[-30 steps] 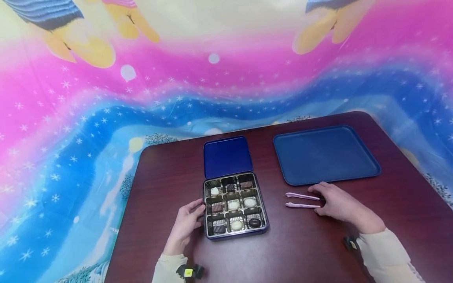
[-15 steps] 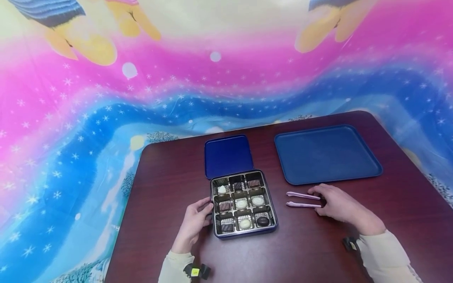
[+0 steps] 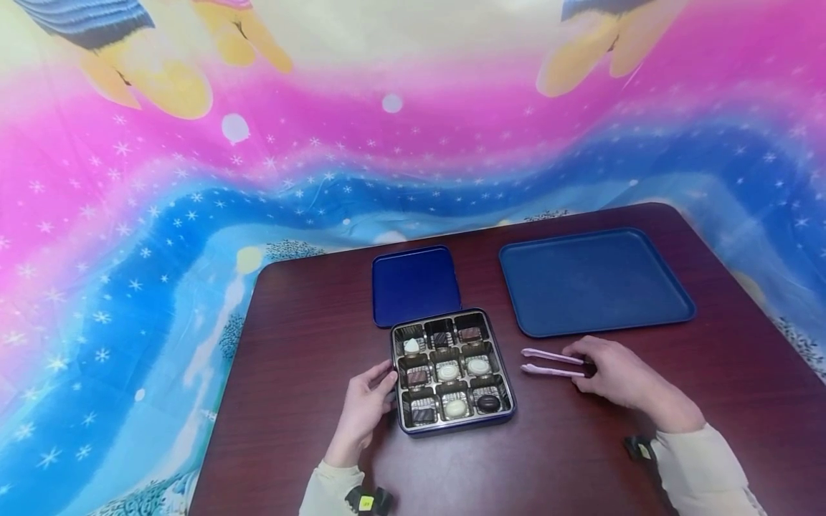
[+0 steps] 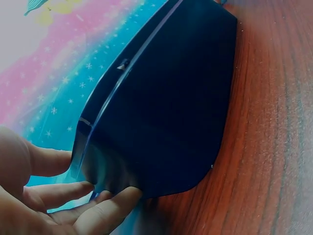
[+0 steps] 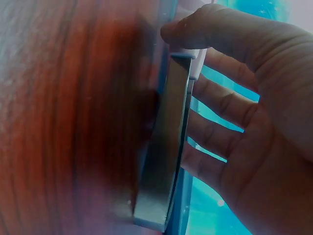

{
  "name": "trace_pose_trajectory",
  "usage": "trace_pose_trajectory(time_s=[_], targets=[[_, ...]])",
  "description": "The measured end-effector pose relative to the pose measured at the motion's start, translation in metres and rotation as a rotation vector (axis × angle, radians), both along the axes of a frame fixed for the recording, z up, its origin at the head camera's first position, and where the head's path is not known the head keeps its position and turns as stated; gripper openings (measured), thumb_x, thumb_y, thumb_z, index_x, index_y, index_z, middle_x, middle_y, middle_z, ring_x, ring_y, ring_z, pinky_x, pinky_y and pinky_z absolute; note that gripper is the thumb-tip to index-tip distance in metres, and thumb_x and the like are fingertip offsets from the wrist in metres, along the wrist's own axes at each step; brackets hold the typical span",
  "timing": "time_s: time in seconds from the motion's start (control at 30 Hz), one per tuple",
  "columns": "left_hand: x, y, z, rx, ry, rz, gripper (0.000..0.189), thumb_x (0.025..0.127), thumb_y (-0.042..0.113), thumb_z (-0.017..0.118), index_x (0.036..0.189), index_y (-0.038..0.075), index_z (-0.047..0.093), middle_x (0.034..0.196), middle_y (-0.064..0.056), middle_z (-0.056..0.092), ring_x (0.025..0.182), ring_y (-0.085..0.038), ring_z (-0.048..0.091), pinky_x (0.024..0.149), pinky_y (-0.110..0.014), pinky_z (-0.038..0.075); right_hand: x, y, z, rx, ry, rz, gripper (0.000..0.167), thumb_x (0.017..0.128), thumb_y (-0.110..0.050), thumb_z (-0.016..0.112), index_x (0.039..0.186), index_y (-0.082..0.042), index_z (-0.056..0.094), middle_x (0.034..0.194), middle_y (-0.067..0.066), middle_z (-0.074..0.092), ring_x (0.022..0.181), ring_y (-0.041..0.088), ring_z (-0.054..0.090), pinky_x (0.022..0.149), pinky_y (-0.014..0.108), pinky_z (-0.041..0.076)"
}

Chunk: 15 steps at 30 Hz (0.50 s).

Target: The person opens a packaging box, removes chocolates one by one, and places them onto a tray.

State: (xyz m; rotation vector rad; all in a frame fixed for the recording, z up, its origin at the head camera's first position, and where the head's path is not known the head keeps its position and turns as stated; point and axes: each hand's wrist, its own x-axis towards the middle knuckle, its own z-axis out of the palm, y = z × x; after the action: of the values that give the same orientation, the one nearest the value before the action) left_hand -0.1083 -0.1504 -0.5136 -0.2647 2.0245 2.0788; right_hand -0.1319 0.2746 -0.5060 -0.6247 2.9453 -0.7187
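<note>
My left hand (image 3: 364,408) touches the left side of a square tin of chocolates (image 3: 442,428). In the left wrist view its fingertips (image 4: 124,198) and thumb lie against the tin's dark wall (image 4: 166,107). Dark, brown and white chocolates sit in the tin's gridded insert, such as a dark oval chocolate (image 3: 488,403) and a white one (image 3: 447,370). My right hand (image 3: 616,373) holds a pair of pink-tipped tongs (image 3: 548,356) by the rear end, their tips apart and pointing left. The right wrist view shows the thumb and fingers around the tongs' metal band (image 5: 164,142).
A blue lid (image 3: 416,285) lies behind the tin, close to its back edge. A blue rectangular tray (image 3: 590,283) lies at the back right of the dark wooden table (image 3: 310,322). A colourful printed cloth (image 3: 413,158) hangs behind.
The tin of chocolates has slid to the right, towards the tongs, with my left hand against it. My right hand stays in place, and the tongs' tips have drawn slightly closer together.
</note>
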Motion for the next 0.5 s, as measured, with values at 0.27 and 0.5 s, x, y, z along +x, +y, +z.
trace_pose_trajectory(time_s=[0.27, 0.5], targets=[[0.005, 0.006, 0.003, -0.105, 0.027, 0.024, 0.045, 0.105, 0.009, 0.053, 0.143, -0.014, 0.045, 0.128, -0.033, 0.061, 0.085, -0.021, 0.072, 0.07, -0.034, 0.061, 0.003, -0.005, 0.018, -0.116, -0.05, -0.017, 0.035, 0.079, -0.01, 0.086, 0.111, -0.016, 0.072, 0.088, -0.007, 0.062, 0.074, 0.01, 0.053, 0.061, 0.024, 0.045], [0.005, 0.011, 0.005, -0.17, 0.049, 0.06, 0.041, 0.104, 0.007, 0.054, 0.139, -0.014, 0.05, 0.127, -0.03, 0.063, 0.092, -0.025, 0.071, 0.072, -0.034, 0.061, 0.001, -0.022, 0.041, -0.214, 0.084, 0.054, 0.041, 0.078, -0.007, 0.087, 0.114, -0.017, 0.071, 0.094, -0.004, 0.064, 0.074, 0.009, 0.053, 0.058, 0.023, 0.048]])
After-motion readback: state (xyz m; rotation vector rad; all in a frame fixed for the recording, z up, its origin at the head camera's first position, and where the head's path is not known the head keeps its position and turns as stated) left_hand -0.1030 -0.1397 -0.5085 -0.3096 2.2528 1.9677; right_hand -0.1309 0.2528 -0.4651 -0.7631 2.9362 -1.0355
